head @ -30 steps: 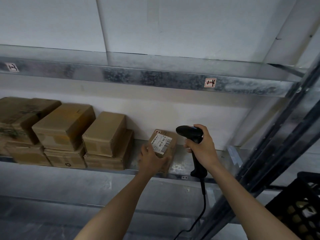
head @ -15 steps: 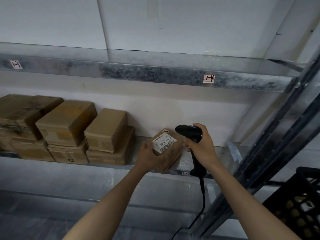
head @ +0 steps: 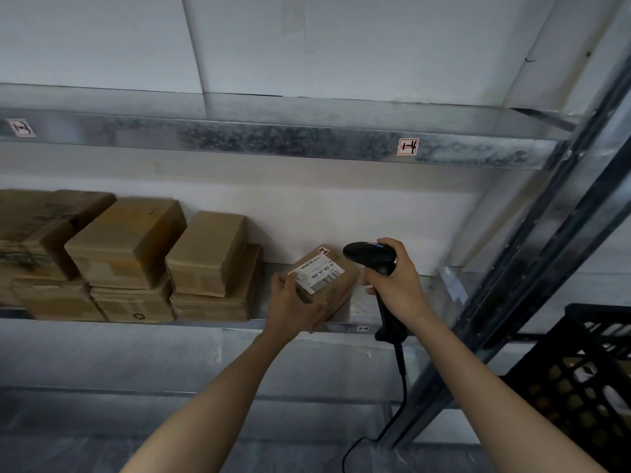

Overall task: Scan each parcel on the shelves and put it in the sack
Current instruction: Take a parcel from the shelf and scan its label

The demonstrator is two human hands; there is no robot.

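Note:
My left hand (head: 293, 306) grips a small brown cardboard parcel (head: 333, 279) by its near left corner, tilted over the front edge of the metal shelf (head: 211, 325). The parcel's white barcode label faces up and toward me. My right hand (head: 396, 283) grips the handle of a black corded barcode scanner (head: 370, 256), whose head sits just right of the label and points at it. Several more brown parcels (head: 208, 254) are stacked on the same shelf to the left. No sack is in view.
An upper shelf beam (head: 273, 138) runs overhead with small location tags. A slanted steel upright (head: 532, 285) stands at the right. A black plastic crate (head: 580, 373) sits at the lower right. The scanner cable (head: 403, 387) hangs down below my right hand.
My left hand has drawn the parcel nearer to me and tipped its label flatter, more upward. The scanner has stayed beside it; the view shifted slightly.

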